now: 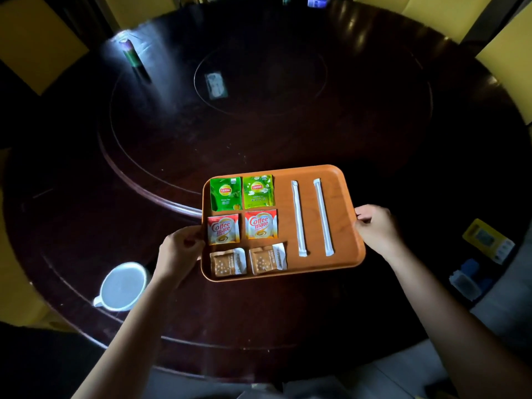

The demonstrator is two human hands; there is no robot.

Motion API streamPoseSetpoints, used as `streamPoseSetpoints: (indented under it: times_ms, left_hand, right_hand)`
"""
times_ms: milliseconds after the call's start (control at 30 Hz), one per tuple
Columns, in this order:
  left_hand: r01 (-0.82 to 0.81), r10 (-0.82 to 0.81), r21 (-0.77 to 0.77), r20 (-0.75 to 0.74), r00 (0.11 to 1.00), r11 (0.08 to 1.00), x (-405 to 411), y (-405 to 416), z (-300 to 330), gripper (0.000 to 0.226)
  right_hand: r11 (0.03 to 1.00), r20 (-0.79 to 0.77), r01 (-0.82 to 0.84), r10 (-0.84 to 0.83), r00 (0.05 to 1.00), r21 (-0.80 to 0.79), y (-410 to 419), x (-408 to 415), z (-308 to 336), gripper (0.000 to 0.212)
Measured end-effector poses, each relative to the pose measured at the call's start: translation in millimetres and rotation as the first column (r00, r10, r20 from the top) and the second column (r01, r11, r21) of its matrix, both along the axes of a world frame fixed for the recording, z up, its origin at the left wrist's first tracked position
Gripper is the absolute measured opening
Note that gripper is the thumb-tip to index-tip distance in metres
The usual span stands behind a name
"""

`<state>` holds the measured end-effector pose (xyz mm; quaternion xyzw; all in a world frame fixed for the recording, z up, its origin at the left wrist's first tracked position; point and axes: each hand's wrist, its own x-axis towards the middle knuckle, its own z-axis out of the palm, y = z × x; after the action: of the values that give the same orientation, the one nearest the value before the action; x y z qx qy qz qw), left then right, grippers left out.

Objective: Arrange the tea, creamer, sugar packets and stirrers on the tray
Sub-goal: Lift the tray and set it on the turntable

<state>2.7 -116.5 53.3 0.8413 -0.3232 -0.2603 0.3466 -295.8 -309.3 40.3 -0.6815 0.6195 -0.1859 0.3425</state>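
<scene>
An orange tray [342,214] lies over the dark round table. My left hand [180,250] grips its left edge and my right hand [377,226] grips its right edge. On the tray, two green tea packets [226,193] [258,191] sit in the far row. Below them lie two red creamer packets [223,228] [261,224]. Two brown sugar packets [227,262] [267,258] fill the near row. Two white wrapped stirrers [298,218] [324,217] lie side by side on the right half.
A white cup [122,286] stands at the table's near left edge. A green bottle [133,57] and a small packet [216,84] sit far back on the table [259,125]. A yellow box [488,240] and blue items [469,279] lie to the right.
</scene>
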Motion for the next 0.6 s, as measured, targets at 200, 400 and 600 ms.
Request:
streamPoseSetpoints:
  times_ms: [200,400,600]
  left_hand:
    - [0.002,-0.002,0.009,0.007,1.000,1.000,22,-65,-3,0.034]
    - [0.019,-0.019,0.004,0.055,0.998,1.000,43,-116,-17,0.033]
    - [0.010,-0.012,0.042,0.048,0.999,0.999,62,-141,-34,0.033]
  right_hand:
    - [1.000,0.003,-0.022,0.022,1.000,0.013,-61,21,1,0.021]
    - [0.999,-0.028,-0.037,0.037,0.999,0.012,-109,44,-10,0.020]
    - [0.999,-0.063,-0.031,0.032,0.997,0.020,-139,63,-26,0.020]
